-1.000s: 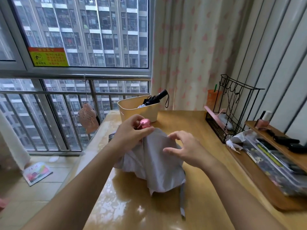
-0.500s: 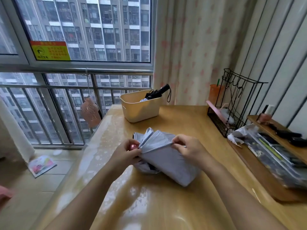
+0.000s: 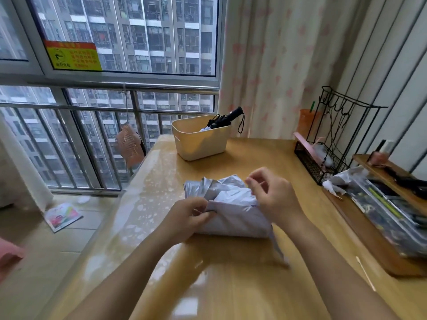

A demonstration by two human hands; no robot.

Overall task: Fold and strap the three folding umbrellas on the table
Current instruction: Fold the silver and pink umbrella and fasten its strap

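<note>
A silvery grey folding umbrella (image 3: 233, 213) lies loosely bundled on the wooden table (image 3: 231, 285), its strap (image 3: 278, 249) trailing toward me at the right. My left hand (image 3: 187, 217) grips the bundle's left end, fingers curled into the fabric. My right hand (image 3: 275, 197) sits over the right side, fingers curled and pinching a fold of the canopy. The pink handle is hidden. A black folded umbrella (image 3: 225, 120) sticks out of a cream bin (image 3: 198, 144) at the table's far side.
A black wire rack (image 3: 332, 144) and a wooden tray of clutter (image 3: 388, 218) line the right edge. A cotton swab (image 3: 366, 273) lies near the tray. The window railing and floor are to the left, past the table's edge.
The umbrella has been laid down flatter on the table and its folds gathered. My left hand now covers the pink handle end, and my right hand moved over the canopy's right side.
</note>
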